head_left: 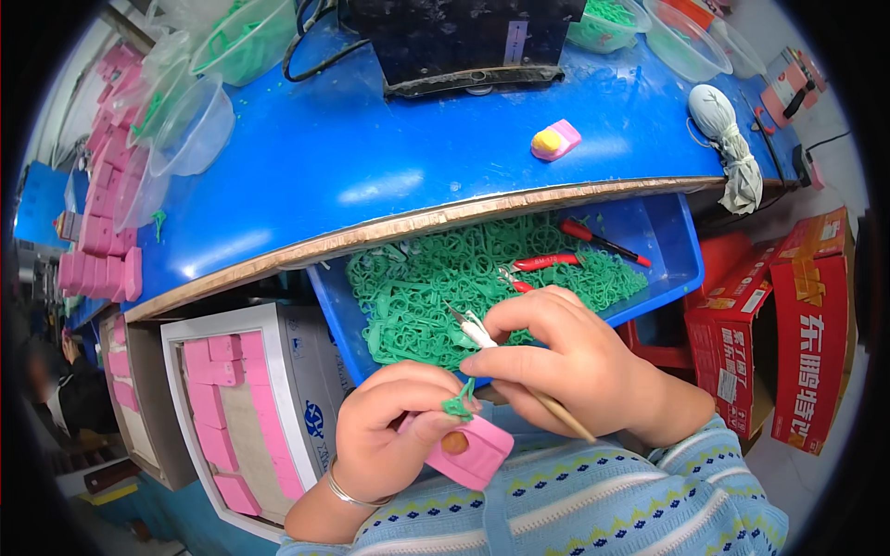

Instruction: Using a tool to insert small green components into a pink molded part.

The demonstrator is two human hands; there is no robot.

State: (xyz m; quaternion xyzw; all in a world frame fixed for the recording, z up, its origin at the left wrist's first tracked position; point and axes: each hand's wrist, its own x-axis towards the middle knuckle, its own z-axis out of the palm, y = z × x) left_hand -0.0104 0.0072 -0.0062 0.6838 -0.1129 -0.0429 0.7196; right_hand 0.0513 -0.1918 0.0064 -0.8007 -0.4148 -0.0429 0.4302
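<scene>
My left hand (380,431) is closed around a pink mold block (475,456) with a round orange-brown spot on its face. A small green piece (458,404) sticks up at the thumb and fingertips of that hand. Between the fingers of my right hand (584,366) is a slim pointed tool with a white-wrapped neck (476,331) and a wooden handle (567,417). Its dark tip points up and left, over a blue tray (336,320) heaped with green loops and scraps (417,296). Red-handled pliers (547,263) and a red-and-black pen-like tool (607,243) lie on the scraps.
Above the tray runs the blue table's wooden edge (389,233). A pink block with yellow (556,140), a black machine (454,42) and a wrapped bundle (725,139) stand on it. Left are plastic bowls (193,130), stacked pink blocks (107,204) and a white-rimmed box (176,371); right, red cartons (811,334).
</scene>
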